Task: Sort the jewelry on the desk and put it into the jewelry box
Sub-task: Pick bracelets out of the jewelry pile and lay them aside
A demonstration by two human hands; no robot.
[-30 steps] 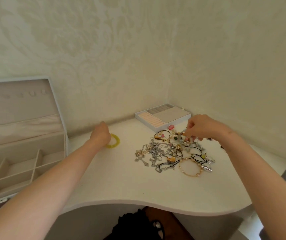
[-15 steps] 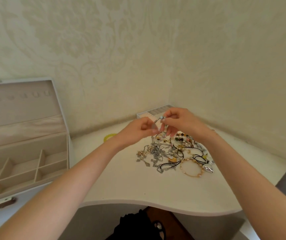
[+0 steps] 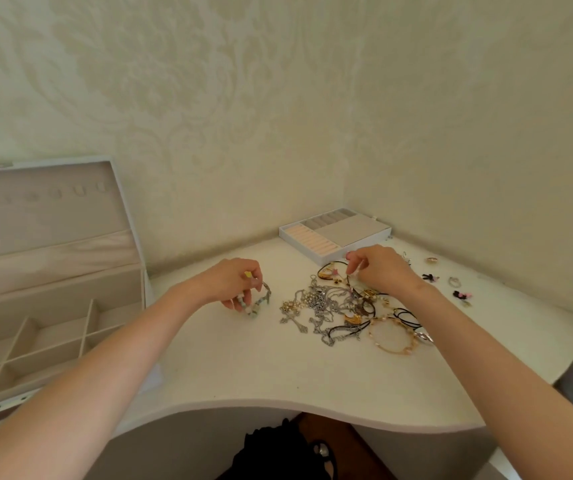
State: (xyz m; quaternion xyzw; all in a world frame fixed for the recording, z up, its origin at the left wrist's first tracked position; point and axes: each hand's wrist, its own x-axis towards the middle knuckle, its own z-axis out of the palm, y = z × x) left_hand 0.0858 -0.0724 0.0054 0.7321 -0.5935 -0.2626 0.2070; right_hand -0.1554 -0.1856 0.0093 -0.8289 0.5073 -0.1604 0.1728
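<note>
A beaded bracelet (image 3: 259,303) was pinched in the closed grip of the left hand (image 3: 231,282), its lower end touching the desk (image 3: 243,368). The jewelry pile (image 3: 350,313) lay just right of it. The right hand (image 3: 378,268) reached into the pile's far edge, fingers pinched; what they held could not be told. The open jewelry box (image 3: 42,289) stood at far left, a ring tray (image 3: 333,233) behind the pile.

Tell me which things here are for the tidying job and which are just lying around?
For the job: beaded bracelet in the left hand; tangled jewelry pile under the right hand; open jewelry box; ring tray.

Just lying about: black item under the desk.
</note>
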